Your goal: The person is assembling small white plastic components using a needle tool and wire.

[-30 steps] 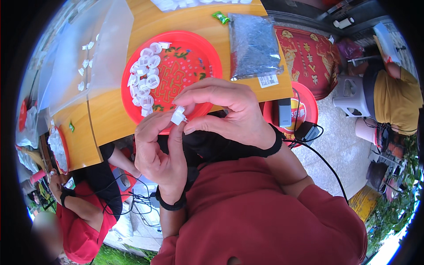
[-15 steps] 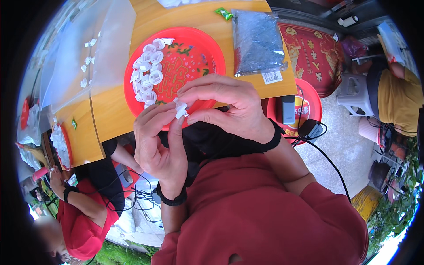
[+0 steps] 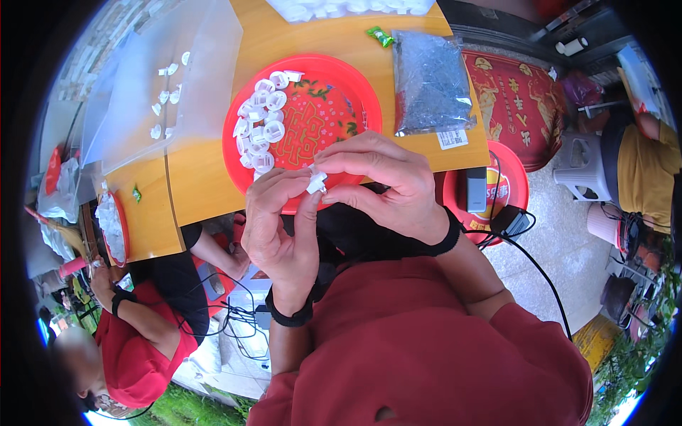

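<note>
Between the fingertips of both my hands is a small white plastic piece (image 3: 317, 182), with projecting edges. My left hand (image 3: 275, 231) pinches it from the left, thumb below and fingers above. From the right, my right hand (image 3: 394, 183) closes its thumb and fingertips on the same piece; a tiny part by the right thumb is too small to make out. Both hands are in front of the near rim of a round red tray (image 3: 371, 92). Along the tray's left side lie several round white plastic caps (image 3: 274, 130).
A clear plastic sheet (image 3: 206, 64) with several white pieces covers the table's left part. At the right lie a clear bag of small parts (image 3: 433, 85) and a green wrapped sweet (image 3: 380, 35). A red stool (image 3: 522, 174) carries a grey box and cables. A co-worker's red sleeve (image 3: 145, 348) shows at left.
The view has shifted, so table, tray and hands appear further right and slightly lower. Both hands keep their pinch on the white piece, which appears turned slightly.
</note>
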The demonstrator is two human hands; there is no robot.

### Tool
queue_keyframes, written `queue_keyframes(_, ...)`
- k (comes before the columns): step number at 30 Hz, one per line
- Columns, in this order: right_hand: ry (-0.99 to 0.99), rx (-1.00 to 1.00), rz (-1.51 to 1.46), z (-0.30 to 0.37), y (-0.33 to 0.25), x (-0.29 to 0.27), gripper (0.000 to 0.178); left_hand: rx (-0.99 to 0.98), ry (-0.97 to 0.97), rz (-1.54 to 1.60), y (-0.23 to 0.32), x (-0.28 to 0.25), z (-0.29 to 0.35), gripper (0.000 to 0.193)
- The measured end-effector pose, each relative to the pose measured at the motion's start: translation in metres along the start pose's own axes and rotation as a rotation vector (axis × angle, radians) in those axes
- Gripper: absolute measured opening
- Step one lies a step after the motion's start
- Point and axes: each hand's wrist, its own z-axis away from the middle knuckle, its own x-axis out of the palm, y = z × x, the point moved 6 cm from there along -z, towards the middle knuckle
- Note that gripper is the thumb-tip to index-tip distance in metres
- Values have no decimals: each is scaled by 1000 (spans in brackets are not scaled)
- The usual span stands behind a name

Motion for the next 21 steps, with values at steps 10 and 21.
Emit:
queue_keyframes(10, 104, 184, -70, 6, 11, -25, 24, -141, 223, 99, 13, -67, -98, 28)
queue_keyframes(21, 47, 435, 404, 5, 35, -32, 9, 45, -279, -703, -44, -7, -72, 30)
